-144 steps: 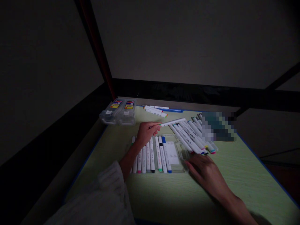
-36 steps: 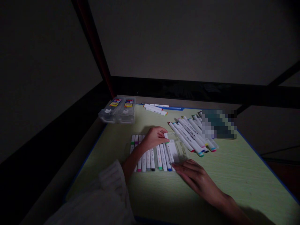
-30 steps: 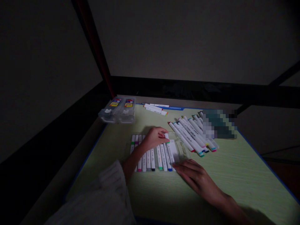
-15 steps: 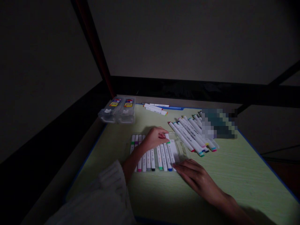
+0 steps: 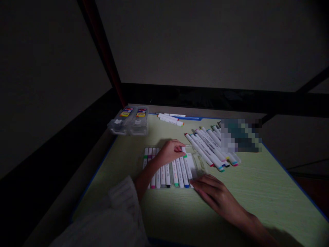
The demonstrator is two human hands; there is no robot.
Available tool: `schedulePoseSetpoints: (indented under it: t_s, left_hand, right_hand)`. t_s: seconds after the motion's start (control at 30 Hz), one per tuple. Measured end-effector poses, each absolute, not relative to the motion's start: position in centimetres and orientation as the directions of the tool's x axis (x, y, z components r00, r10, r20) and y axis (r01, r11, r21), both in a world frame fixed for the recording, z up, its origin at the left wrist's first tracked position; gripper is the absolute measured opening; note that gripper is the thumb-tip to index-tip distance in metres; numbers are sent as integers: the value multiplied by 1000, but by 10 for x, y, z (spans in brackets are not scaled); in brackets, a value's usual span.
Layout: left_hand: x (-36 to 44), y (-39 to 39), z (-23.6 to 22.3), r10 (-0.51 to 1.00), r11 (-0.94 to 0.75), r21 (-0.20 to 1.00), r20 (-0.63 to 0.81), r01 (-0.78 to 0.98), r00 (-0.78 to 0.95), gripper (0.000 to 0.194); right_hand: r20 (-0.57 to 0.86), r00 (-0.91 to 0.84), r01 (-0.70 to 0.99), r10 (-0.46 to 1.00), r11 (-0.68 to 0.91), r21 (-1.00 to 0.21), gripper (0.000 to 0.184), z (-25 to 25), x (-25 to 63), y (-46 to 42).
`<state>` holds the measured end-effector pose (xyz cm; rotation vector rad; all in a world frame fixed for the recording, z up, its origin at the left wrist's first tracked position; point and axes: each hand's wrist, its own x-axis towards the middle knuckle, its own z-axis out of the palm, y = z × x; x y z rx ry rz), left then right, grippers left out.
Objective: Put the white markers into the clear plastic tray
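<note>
A clear plastic case lies on the table with a row of white markers in it, several with coloured ends. My left hand reaches over the row, its thumb and fingers closed on the upper end of a marker with a green band, at the right of the row. At that marker's lower end, the fingertips of my right hand press on it. The fingers of the right hand lie close together. The left forearm covers part of the markers at the left.
Loose markers lie in a heap to the right, beside a pixelated patch. Two clear boxes with labels stand at the back left. More markers and a blue strip lie at the far edge of the green table.
Almost nothing differs. Both hands stay on the same marker, and the view has shifted only very slightly.
</note>
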<state>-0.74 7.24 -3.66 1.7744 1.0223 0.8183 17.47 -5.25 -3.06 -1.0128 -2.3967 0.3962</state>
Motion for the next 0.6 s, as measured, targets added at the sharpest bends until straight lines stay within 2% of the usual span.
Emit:
schedulePoseSetpoints:
  t_s: [0.6]
  left_hand:
    - [-7,72,-38,874,-390,844,213,367,438,21]
  right_hand:
    - [363,-595,588,717,697,-411,27,-31,173,-53]
